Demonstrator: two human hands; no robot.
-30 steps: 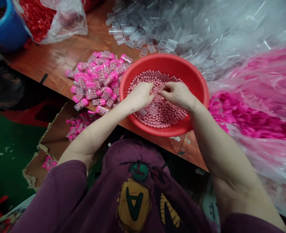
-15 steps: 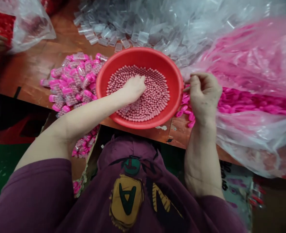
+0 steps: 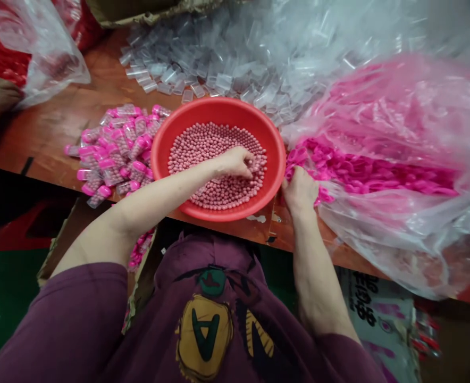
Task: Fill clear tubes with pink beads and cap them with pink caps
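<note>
- left hand (image 3: 235,161) is sitting in the round red plastic basin (image 3: 273,146), fingers curled down into the small pink round beads (image 3: 203,154). It's looking like it's pinching something, maybe a little clear tube, but I honestly can't tell what's in there
- right hand (image 3: 299,190) is resting just beside the basin's right rim, fingers digging into the loose bright pink plastic caps (image 3: 362,170) spilling out of the big clear plastic bag (image 3: 398,229). Closed around a cap or not? Can't tell, the fingers are buried
- progress-wise: a pile of clear tubes filled with beads and wearing pink caps (image 3: 113,151) is lying on the brown wooden table (image 3: 59,122), touching the basin's left side, so a good batch is looking finished
- plenty left though: a huge heap of empty clear plastic tubes (image 3: 219,58) is waiting behind the basin, and the basin is holding lots of beads
</note>
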